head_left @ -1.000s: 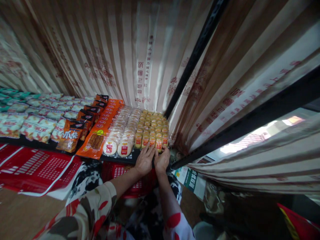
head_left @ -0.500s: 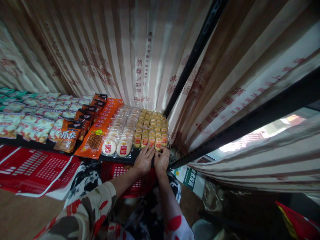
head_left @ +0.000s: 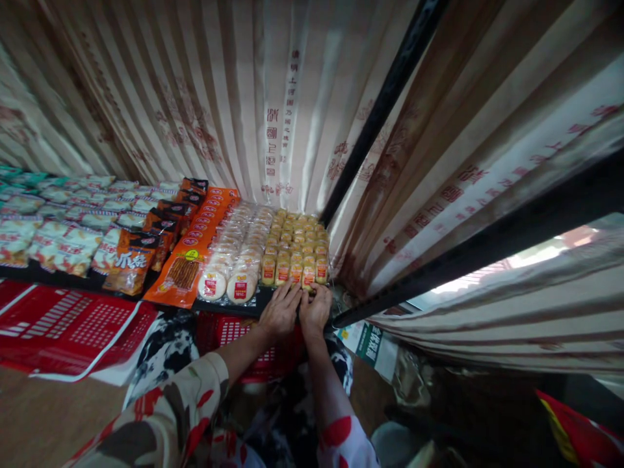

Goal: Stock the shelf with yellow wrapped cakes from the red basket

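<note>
Little differs from half a second ago: the camera's view has shifted slightly, so the snack rows on the black shelf [head_left: 266, 300] sit a touch higher and further left, while both hands stay at the same front packets. The yellow-wrapped packets [head_left: 295, 250] stand in close rows at the shelf's right end, just beyond the fingertips. The left hand [head_left: 279, 311] reaches up with its fingers nearly straight and close together, their tips at the lower front of the middle packets; the right hand [head_left: 316, 309] is beside it, fingers bent, at the packets nearer the black post [head_left: 375, 117]. Both are only partly open — whether either has hold of a packet, I cannot tell. Clear-wrapped round crackers [head_left: 240, 287] lie directly left of the yellow rows — then orange stick packets [head_left: 182, 272].
</note>
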The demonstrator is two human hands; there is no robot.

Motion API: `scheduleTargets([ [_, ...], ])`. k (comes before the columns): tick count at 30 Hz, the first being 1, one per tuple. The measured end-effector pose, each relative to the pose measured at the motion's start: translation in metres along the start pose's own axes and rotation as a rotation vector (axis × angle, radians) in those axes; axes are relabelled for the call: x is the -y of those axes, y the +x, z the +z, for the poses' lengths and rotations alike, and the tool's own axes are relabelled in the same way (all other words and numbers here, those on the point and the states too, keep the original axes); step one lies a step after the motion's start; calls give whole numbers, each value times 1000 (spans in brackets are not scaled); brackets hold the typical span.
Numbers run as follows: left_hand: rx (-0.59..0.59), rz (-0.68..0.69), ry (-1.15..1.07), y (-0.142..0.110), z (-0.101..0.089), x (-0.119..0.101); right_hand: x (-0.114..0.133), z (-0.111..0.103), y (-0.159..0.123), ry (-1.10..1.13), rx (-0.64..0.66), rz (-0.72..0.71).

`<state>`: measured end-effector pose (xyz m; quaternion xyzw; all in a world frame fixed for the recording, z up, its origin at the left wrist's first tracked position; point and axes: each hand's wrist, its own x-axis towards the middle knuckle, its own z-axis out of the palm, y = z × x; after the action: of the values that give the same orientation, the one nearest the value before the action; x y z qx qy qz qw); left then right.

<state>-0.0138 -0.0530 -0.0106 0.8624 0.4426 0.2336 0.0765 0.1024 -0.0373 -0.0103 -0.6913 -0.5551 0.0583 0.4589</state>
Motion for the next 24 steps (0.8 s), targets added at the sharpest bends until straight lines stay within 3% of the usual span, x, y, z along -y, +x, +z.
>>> scheduleTargets([
  [7,-20,29,0,-4,-7,-3,1,-4,-1,38,-16,-34],
  [14,-33,48,55,-38,-10,-10,11,-12,-14,138,-51,-12],
  [19,38,63,87,-63,-15,-13,20,-21,-49,232,-59,27],
  [24,115,124,103,-87,-12,-4,26,-25,-93,230,119,57],
])
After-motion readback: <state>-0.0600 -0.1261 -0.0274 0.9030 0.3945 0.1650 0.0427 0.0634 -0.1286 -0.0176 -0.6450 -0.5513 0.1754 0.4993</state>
